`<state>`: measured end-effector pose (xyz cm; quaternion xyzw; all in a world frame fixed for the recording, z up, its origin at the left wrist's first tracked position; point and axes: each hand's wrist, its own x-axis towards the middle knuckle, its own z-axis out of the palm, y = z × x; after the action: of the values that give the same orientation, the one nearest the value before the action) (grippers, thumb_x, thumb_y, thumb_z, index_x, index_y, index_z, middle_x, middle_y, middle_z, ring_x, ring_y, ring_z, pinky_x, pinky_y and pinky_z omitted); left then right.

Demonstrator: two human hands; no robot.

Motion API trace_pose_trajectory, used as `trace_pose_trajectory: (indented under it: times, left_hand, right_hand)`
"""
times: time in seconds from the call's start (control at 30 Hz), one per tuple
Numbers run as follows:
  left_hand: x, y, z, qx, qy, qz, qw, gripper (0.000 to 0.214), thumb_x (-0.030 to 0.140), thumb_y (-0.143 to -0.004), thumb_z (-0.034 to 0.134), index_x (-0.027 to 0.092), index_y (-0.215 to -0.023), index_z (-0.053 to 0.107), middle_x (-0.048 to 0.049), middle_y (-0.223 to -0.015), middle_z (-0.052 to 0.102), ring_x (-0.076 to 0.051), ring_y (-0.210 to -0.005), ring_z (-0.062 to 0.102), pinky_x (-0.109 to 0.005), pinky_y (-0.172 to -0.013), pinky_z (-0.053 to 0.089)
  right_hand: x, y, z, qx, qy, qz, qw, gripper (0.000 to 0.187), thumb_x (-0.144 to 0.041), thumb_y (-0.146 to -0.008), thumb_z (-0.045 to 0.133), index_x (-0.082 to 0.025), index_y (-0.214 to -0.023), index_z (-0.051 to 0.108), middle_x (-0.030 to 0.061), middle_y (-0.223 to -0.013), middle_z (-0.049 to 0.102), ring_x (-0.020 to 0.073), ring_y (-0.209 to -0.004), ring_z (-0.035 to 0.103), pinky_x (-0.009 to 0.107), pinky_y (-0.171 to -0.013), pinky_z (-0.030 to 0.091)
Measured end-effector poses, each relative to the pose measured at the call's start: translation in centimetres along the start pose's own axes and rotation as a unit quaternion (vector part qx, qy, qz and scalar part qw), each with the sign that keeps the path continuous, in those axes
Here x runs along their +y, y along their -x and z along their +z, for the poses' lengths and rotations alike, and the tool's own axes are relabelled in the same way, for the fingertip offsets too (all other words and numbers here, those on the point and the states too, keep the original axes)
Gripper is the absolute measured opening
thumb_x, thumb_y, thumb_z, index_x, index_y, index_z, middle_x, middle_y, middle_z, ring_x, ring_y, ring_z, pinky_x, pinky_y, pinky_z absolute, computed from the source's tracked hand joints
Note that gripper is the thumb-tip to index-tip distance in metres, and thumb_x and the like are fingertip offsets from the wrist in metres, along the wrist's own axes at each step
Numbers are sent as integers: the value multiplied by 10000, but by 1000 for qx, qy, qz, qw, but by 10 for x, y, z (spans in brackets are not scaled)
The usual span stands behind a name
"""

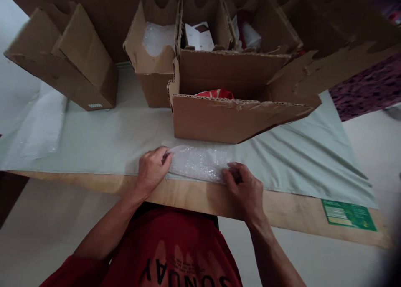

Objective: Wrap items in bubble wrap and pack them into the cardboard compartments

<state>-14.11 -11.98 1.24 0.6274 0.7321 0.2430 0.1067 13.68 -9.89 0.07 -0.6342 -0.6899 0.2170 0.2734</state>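
Observation:
A piece of clear bubble wrap (199,162) lies near the front edge of the cloth-covered table, long side facing me. At its left end, my left hand (153,168) pinches the edge between thumb and fingers. My right hand (244,186) is closed on the opposite end, its fingers curled and partly hidden. Whether anything is inside the wrap, I cannot tell. Just beyond it stands a wide, low-fronted cardboard box (216,120) with a red packet (216,94) showing inside.
Behind stand cardboard bins: one with bubble wrap (158,38), one with a white box (199,37), one with a red and clear item (249,34). A tall carton (90,65) and a bubble wrap stack (39,124) are at left. A green card (349,215) lies at right.

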Motion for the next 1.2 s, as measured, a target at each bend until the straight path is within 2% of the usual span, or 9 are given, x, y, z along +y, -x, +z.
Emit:
trace_pose_trajectory:
  times: [0.17,0.33,0.6,0.7,0.8,0.9,0.97,1.1,1.2]
  left_hand:
    - [0,-3,4,-13,-93,8,996,142,247,-890,599,190,-928,723,-83,-828,760,-247,-770,710,-352,-759,528]
    - [1,-5,-2,-15,-124,-3,992,342,282,-889,643,167,-1209,684,-128,-1086,735,-304,-968,710,-415,-868,554]
    - [7,-14,-11,-75,-144,-41,986,496,318,-886,655,136,-1345,605,-155,-1128,711,-322,-989,704,-416,-844,561]
    - [7,-18,-12,-95,-123,-51,987,409,311,-866,671,166,-1248,655,-107,-1007,742,-278,-909,709,-361,-787,541]
    - [5,-20,-11,-107,-98,-58,988,205,296,-847,667,188,-1019,699,-58,-831,720,-238,-784,678,-330,-719,500]
    - [4,-19,-10,-92,-61,-55,992,60,259,-807,666,202,-819,648,-38,-781,679,-211,-737,632,-315,-693,464]
    - [3,-17,-11,-76,-19,-55,995,71,246,-789,655,207,-762,602,-24,-776,655,-190,-725,606,-302,-687,446]
    - [-2,-12,-13,-72,105,-88,988,94,283,-789,624,202,-800,576,23,-706,584,-143,-639,547,-271,-639,413]
    - [-11,-9,-15,-52,191,-104,975,241,294,-782,615,176,-993,611,33,-724,568,-131,-637,537,-252,-607,406]
  right_hand:
    - [5,-3,5,0,77,-20,997,433,-489,-937,526,-175,-1210,648,85,-851,732,233,-700,682,321,-606,495]
    - [6,-5,-3,2,121,-42,992,425,-481,-971,470,-183,-1226,634,104,-996,707,208,-683,648,312,-567,460]
    - [4,-25,-4,-5,121,-26,992,520,-544,-975,471,-155,-1285,622,127,-1072,721,205,-647,646,341,-598,473]
    - [1,-34,1,-22,146,-33,988,468,-497,-951,506,-172,-1250,659,125,-1013,745,252,-737,681,341,-613,461]
    - [-3,-38,4,-55,157,-41,985,343,-440,-916,545,-207,-1103,713,97,-891,751,262,-746,680,328,-607,426]
    - [-6,-37,3,-74,147,-26,986,236,-417,-883,563,-224,-900,698,62,-764,714,236,-674,645,312,-580,370]
    - [-8,-35,2,-70,119,-26,990,216,-409,-864,557,-226,-804,655,58,-756,698,225,-680,636,309,-589,368]
    - [-10,-29,-2,-55,25,-35,998,216,-422,-840,556,-221,-796,620,71,-827,697,223,-731,636,327,-654,436]
    - [-13,-23,-6,-71,-59,-8,996,231,-431,-840,592,-216,-917,625,33,-754,672,194,-654,609,320,-637,466]
